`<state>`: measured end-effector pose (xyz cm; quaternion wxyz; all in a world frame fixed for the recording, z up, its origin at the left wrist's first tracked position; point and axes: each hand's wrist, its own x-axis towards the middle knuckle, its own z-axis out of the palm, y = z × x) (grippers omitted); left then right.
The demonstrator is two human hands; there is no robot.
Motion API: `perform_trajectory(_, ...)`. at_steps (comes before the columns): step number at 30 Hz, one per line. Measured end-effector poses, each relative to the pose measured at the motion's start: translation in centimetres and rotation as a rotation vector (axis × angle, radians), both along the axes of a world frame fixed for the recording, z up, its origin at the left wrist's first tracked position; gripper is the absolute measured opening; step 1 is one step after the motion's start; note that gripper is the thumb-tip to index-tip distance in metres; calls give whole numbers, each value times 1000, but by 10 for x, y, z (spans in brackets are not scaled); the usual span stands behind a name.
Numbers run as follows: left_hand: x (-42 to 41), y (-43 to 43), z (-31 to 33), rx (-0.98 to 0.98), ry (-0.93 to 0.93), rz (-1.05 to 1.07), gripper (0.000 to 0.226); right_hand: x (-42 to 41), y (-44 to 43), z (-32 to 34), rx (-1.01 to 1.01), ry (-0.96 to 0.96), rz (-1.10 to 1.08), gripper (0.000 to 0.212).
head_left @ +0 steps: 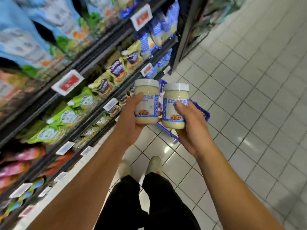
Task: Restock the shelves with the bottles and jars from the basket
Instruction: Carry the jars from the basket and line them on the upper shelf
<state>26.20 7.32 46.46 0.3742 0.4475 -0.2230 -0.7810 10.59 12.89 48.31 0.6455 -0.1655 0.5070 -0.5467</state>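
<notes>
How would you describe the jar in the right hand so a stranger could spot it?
Beside the shelves of packets, two hands are raised over the tiled floor. The right hand grips a white-lidded jar of pale cream. Unlike its twin in the left hand, it is farther from the shelves and slightly lower.

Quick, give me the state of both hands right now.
Left hand: grips the left jar, upright.
Right hand: grips the right jar, upright, above the blue basket.
</notes>
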Motion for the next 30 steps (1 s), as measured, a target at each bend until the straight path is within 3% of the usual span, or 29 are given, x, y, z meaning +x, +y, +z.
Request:
perform_trajectory(5,59,25,31,-12,-11,178,54,49,-4,22,-57,20,151,44)
perform_trajectory(9,120,59,46,-37,-56,318,46,99,4,32,-79,31,265,41)
perform_trajectory(14,193,119,66,-142,-113,469,37,167,30,48,-212,22,451,21)
perform_trajectory(20,254,191,107,-222,-134,647,40,241,66,82,-301,-51,648,41)
perform_trajectory(25,290,243,149,-256,-213,782,50,297,89,107,-330,-78,788,28)
perform_trajectory(30,310,277,175,-348,-296,901,44,336,105,140,-430,-78,962,36)
